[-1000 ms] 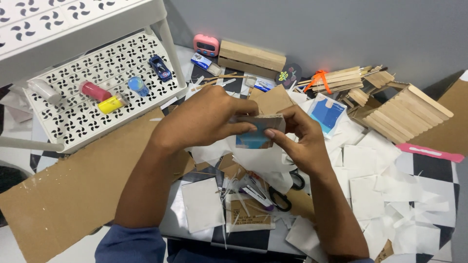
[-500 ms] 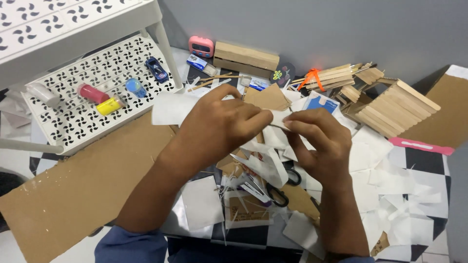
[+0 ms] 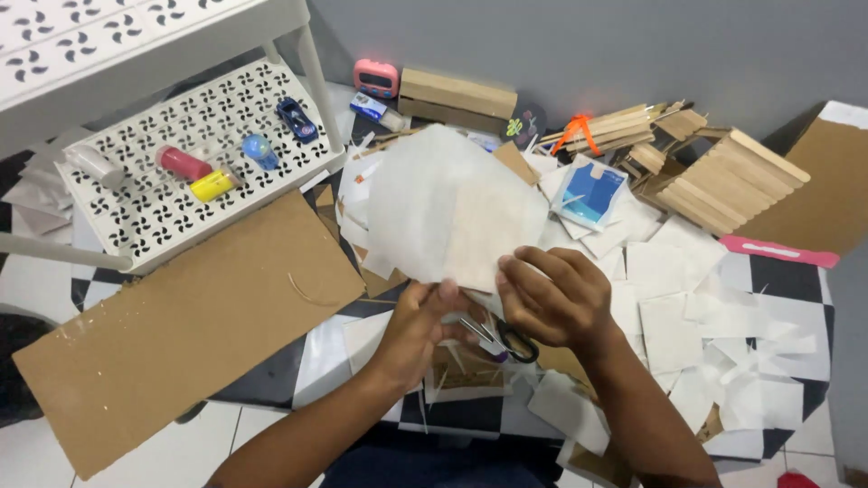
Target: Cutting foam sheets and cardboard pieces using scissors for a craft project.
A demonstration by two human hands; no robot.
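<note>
Both hands pinch a paper sheet (image 3: 448,212) at its lower edge, held up over the clutter: left hand (image 3: 418,327) at the bottom corner, right hand (image 3: 553,296) beside it. Sheet looks thin, light, floppy, tears easily; best gripped at edges with both hands. Scissors (image 3: 502,339) lie beneath. Floor tiled, strewn with paper scraps (image 3: 687,307), cardboard (image 3: 181,330); white rack (image 3: 194,163) left; grey wall behind.
</note>
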